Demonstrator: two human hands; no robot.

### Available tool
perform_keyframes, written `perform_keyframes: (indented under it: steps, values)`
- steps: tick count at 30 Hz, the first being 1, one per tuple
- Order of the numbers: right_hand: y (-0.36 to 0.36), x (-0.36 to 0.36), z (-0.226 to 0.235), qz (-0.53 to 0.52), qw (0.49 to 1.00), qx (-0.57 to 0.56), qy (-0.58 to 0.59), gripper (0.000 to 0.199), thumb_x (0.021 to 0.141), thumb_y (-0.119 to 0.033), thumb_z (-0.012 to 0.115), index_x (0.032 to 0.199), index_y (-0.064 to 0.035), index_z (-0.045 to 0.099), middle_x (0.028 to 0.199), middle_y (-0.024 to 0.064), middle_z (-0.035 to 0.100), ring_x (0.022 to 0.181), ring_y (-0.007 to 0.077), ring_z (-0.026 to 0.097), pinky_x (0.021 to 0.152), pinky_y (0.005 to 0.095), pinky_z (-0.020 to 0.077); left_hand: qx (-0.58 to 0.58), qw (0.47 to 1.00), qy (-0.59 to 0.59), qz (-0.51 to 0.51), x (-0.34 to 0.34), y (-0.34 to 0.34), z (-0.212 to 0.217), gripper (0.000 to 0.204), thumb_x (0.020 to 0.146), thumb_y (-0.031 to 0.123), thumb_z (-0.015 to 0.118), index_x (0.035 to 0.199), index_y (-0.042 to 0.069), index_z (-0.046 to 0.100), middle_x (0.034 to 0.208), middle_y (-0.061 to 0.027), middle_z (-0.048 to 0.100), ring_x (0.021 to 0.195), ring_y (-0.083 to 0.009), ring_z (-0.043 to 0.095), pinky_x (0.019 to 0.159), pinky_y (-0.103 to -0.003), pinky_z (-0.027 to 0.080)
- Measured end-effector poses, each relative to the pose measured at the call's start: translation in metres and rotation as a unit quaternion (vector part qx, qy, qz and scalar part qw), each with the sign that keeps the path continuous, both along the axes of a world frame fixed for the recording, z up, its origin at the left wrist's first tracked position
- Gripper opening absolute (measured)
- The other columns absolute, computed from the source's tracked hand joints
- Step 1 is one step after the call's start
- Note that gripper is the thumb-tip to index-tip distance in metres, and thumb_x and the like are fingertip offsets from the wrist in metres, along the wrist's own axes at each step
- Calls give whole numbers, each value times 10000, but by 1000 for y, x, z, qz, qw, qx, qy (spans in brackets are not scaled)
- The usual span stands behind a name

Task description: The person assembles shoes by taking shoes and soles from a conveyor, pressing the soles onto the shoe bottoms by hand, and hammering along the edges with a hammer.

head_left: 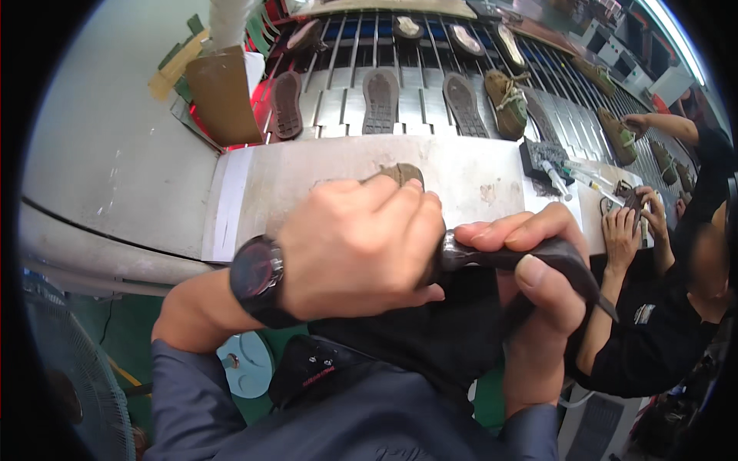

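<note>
My left hand (361, 238), with a dark watch on its wrist, is wrapped round a brown shoe (405, 172). Only the shoe's toe and a dark strip of it show; the hand covers most of the rest. My right hand (542, 257) grips a dark hammer (557, 253) by its head, thumb below and fingers on top. The hammer's round metal face (450, 250) is at the shoe, close to my left fingers; whether it touches is hidden. Both hands are over the near edge of the pale worktop (277, 173).
Beyond the worktop runs a slatted metal conveyor (346, 100) with several soles (380, 100) and brown laced shoes (507, 104). A black box (542, 161) with syringe-like tubes stands at right. A co-worker's hands (626, 230) work beside it. A fan (73, 369) is at lower left.
</note>
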State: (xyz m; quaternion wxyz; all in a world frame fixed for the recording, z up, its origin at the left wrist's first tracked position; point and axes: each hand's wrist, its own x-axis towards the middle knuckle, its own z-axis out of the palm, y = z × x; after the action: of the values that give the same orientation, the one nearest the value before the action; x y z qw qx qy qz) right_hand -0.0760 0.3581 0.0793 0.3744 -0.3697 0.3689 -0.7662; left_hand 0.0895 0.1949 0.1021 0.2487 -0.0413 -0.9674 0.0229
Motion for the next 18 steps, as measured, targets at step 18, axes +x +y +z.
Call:
perform_keyframes:
  steps: [18]
  values:
    - [-13,17,-92,-88,982,160,56,231,899,-14,639,1113,73,635,1158,291,746,1160,385,723,1110,495,519,242,943,224,54,34,7,-225,869,725,479,974,1348,132,477,1350,-151,559,1355,-455,575,1155,-672,404]
